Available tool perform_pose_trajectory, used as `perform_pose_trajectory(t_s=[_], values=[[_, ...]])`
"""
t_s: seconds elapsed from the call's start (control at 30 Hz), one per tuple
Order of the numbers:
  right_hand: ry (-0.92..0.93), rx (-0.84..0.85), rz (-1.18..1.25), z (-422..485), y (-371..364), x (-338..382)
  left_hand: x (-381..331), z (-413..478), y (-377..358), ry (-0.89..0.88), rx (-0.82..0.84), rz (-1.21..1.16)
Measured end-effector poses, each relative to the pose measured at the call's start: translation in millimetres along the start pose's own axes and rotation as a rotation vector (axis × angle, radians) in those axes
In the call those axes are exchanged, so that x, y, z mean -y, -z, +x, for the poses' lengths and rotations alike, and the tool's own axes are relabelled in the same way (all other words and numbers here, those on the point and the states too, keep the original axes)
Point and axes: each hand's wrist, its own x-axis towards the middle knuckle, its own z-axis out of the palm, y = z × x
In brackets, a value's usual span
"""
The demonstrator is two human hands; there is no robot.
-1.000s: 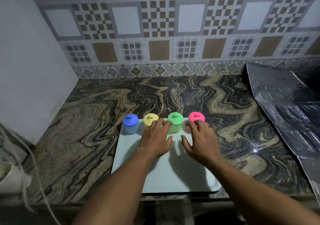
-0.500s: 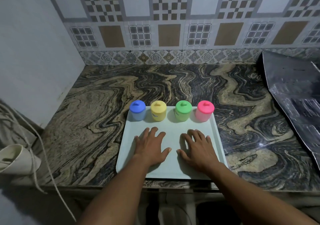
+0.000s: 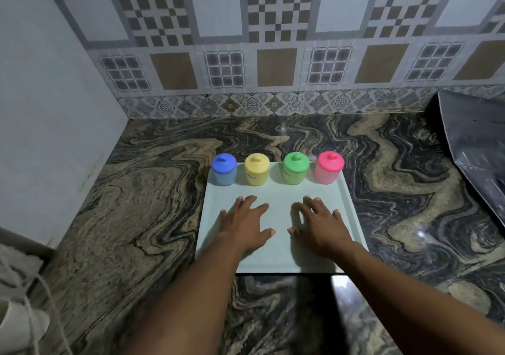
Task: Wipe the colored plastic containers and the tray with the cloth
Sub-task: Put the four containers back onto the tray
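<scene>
From the head view, a pale mint tray (image 3: 278,190) lies flat on a swirled brown and black stone counter (image 3: 153,204), its near edge a little way back from the counter's front edge. Four lidded plastic containers stand upright in a row along the tray's far edge, each apart from its neighbour. From the tray's left corner to its right they are a blue container (image 3: 224,170), a yellow container (image 3: 256,170), a green container (image 3: 295,169) and a pink container (image 3: 328,168). Both hands lie palm down on the bare middle of the tray, nearer than the row and touching none of the containers. The left hand (image 3: 244,225) is on the tray's left half with its fingers spread and straight, holding nothing. The right hand (image 3: 322,225) is on the right half, likewise flat and spread, holding nothing, with the two thumbs pointing toward each other but apart. Beyond the tray rises a patterned tile wall (image 3: 273,54). Well to the tray's right a dark, crinkled sheet (image 3: 475,158) covers the counter. Far to the tray's near left, off the counter, hangs a white cord (image 3: 49,300).
</scene>
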Motion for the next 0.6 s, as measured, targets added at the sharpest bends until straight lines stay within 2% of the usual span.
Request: perform_pose_trajectory(t_s=[0.23, 0.6], values=[[-0.044, 0.041, 0.012, 66, 23, 7, 12, 57, 29, 0.028, 0.094, 0.102], [-0.081, 0.039, 0.009, 144, 45, 17, 39, 127, 70, -0.013, 0.129, 0.058]])
